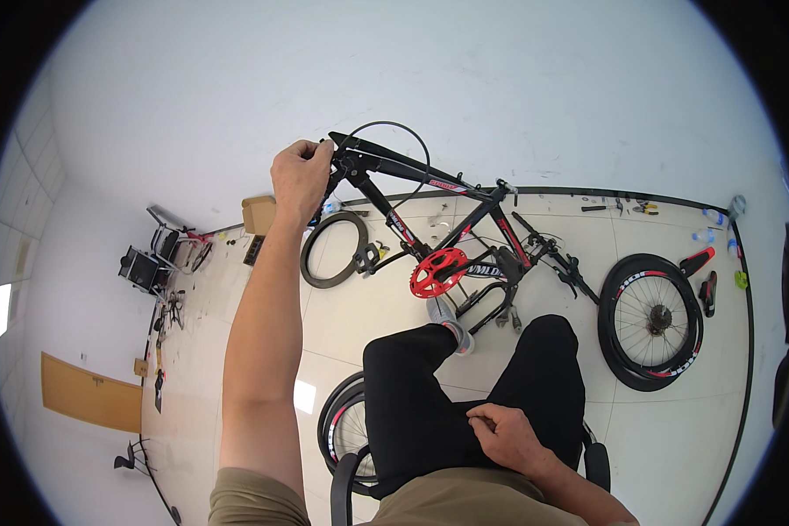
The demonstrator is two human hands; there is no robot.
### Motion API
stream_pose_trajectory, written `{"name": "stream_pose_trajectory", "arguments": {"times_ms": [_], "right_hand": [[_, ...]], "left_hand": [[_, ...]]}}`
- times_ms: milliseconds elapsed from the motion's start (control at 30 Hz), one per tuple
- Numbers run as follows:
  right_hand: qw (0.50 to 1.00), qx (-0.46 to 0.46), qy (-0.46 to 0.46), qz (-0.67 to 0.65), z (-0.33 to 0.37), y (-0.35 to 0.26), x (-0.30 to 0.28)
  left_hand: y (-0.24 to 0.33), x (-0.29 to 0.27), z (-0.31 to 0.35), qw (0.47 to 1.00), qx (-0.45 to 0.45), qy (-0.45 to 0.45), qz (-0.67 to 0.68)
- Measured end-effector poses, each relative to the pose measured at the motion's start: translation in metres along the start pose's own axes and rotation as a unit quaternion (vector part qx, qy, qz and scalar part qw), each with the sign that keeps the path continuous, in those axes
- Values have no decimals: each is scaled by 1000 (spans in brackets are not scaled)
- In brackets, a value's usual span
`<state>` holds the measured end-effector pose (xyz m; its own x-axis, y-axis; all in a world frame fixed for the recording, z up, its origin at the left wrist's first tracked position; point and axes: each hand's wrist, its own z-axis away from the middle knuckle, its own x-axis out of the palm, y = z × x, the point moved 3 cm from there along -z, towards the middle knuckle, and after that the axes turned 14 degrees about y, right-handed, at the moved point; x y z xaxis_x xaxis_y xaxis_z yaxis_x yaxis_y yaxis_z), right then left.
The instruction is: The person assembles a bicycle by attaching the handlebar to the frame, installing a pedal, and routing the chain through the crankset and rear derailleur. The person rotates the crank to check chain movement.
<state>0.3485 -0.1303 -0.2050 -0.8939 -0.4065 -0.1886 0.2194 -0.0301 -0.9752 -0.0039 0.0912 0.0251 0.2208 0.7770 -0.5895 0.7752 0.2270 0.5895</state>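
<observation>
A black bicycle frame (401,230) without wheels stands before me, with a red chainring (438,273) at its lower middle. At its front end my left hand (300,181) is raised, fingers closed against the head of the frame. Whatever they pinch is hidden by the hand. From that spot a black cable (422,149) loops up and over the top tube. My right hand (505,435) rests on my lap with its fingers curled together. Nothing shows in it.
A loose tyre (306,263) lies behind the frame. To the right are a wheel (618,307) and a red-and-black saddle (697,261). Another wheel (324,430) sits left of my legs. Tools (645,209) line the wall; bottles (703,235) stand in the right corner. An open cardboard box (259,214) is farther left.
</observation>
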Motion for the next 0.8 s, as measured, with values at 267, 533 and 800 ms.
{"name": "stream_pose_trajectory", "arguments": {"times_ms": [267,533,800], "right_hand": [[999,33,-14,-12,1,-5,1],[1000,-5,1,-5,-3,-11,3],[999,-42,16,-2,-2,-11,3]], "left_hand": [[9,-15,-12,973,-102,-161,130],[-10,-16,-5,917,-139,-233,292],[-5,-16,2,958,-54,-254,119]]}}
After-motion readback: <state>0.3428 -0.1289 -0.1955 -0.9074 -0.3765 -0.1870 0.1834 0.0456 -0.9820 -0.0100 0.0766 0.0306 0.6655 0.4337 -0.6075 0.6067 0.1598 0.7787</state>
